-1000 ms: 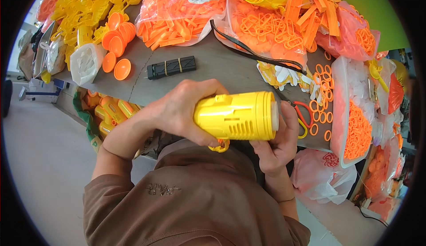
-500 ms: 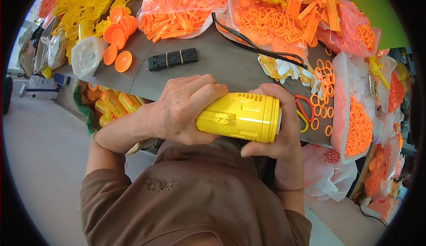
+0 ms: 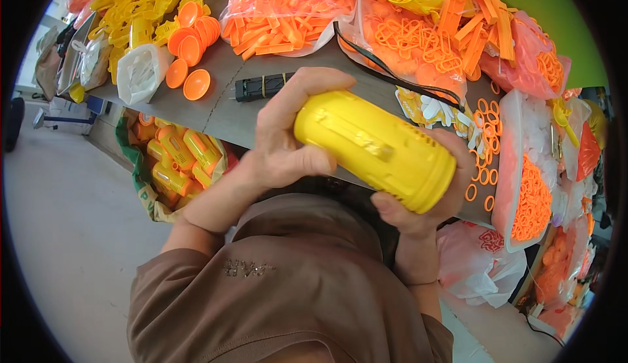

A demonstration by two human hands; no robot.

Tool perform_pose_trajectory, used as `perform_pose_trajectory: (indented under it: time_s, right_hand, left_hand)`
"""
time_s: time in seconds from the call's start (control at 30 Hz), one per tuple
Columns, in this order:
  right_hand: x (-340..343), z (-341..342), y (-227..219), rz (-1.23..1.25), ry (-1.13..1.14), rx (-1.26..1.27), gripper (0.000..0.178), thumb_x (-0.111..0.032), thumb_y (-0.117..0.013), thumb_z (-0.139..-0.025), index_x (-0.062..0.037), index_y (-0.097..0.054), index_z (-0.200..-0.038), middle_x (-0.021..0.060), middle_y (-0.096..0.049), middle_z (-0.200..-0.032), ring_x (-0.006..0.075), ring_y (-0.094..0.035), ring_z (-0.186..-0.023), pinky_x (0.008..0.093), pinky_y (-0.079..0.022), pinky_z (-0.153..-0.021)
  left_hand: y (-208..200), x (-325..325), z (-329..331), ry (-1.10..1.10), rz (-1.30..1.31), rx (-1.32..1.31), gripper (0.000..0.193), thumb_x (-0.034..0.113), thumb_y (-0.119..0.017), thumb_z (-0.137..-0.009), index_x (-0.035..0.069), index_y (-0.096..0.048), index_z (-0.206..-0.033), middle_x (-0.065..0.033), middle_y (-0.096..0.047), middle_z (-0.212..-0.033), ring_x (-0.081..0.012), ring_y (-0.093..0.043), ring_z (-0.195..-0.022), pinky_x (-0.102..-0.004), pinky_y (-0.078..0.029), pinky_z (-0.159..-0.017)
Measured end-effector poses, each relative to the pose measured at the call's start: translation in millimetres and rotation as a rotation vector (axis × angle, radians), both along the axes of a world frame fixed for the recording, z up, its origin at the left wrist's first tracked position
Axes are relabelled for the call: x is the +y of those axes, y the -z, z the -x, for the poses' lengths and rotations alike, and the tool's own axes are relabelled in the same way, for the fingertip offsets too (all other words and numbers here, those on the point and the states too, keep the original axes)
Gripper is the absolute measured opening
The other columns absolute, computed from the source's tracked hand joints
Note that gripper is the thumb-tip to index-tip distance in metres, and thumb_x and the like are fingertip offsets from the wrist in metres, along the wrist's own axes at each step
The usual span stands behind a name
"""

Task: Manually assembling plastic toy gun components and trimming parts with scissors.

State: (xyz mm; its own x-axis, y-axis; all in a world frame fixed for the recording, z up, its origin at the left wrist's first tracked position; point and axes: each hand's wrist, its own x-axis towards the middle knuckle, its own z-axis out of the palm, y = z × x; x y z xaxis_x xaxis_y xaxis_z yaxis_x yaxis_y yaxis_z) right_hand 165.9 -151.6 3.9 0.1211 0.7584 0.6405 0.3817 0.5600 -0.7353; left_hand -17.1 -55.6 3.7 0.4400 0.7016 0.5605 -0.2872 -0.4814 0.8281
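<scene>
holding a yellow tube point(image 3: 376, 150) at both ends, the person kept it in front of the belly, just over the near edge of the grey table point(image 3: 239, 117). tube aslant, long axis from ten o'clock to four. judged it hollow, hard plastic: probably light for its bulk, stiff, the smooth glossy wall apt to slip under dry fingers. raised bumps and slots along the side, blurred, seemed the more delicate part; the ridged collar at four and the plainer end at ten looked better for taking hold.

left hand point(image 3: 281, 137) grasped the ten-o'clock end: fingers curled over the far side, thumb along the near side, forearm toward eight. right hand point(image 3: 418, 222) clasped the four-o'clock end, palm cupped about it, thumb at the near edge, most fingers hidden behind; how hard it pressed could not be told. right forearm between five and six.

around the tube: black block point(image 3: 250, 89) at ten, partly behind the left hand; orange rings point(image 3: 486, 131) at three, past the right fingers; open bag point(image 3: 126, 163) of yellow-and-orange parts at nine.
</scene>
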Motion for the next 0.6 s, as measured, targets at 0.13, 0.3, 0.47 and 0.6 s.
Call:
perform_pose_trajectory:
  time_s: [0.13,0.3,0.47,0.6]
  right_hand:
    - [-2,19,-2,0.003,0.096,-0.054,0.086,-0.036,-0.083,-0.063,0.0027,-0.037,-0.124,0.0131,-0.048,-0.111,0.0226,-0.055,-0.095,0.0343,-0.046,-0.083]
    - [-1,24,-3,0.011,0.179,-0.06,0.082,-0.032,-0.083,-0.062,0.0018,-0.039,-0.123,0.0127,-0.047,-0.111,0.0214,-0.055,-0.096,0.0331,-0.046,-0.084]
    - [15,-4,-26,0.357,0.072,0.022,0.074,-0.024,-0.082,-0.063,-0.0004,-0.042,-0.121,0.0123,-0.053,-0.109,0.0215,-0.056,-0.096,0.0341,-0.047,-0.083]
    - [32,-9,-39,0.253,0.013,-0.392,0.072,-0.029,-0.084,-0.063,-0.0006,-0.044,-0.116,0.0164,-0.059,-0.1,0.0257,-0.063,-0.089,0.0376,-0.05,-0.073]
  left_hand:
    - [10,7,-17,-0.11,0.124,-0.253,0.05,0.037,-0.04,-0.098,-0.008,-0.059,-0.095,-0.0138,-0.06,-0.092,-0.0164,-0.057,-0.078,-0.0274,-0.045,-0.07]
    - [18,17,-22,-0.075,0.164,-0.267,0.047,0.032,-0.034,-0.101,-0.007,-0.06,-0.091,-0.0114,-0.062,-0.083,-0.0134,-0.057,-0.072,-0.0239,-0.044,-0.066]
    - [13,33,-15,0.055,-0.117,0.082,0.052,0.042,-0.062,-0.085,-0.002,-0.057,-0.112,-0.0145,-0.06,-0.103,-0.0232,-0.06,-0.091,-0.0313,-0.048,-0.079]
    - [-19,29,-22,0.289,-0.133,0.295,0.083,0.027,-0.087,-0.056,0.0,-0.049,-0.125,-0.0169,-0.057,-0.114,-0.0277,-0.058,-0.102,-0.0374,-0.048,-0.089]
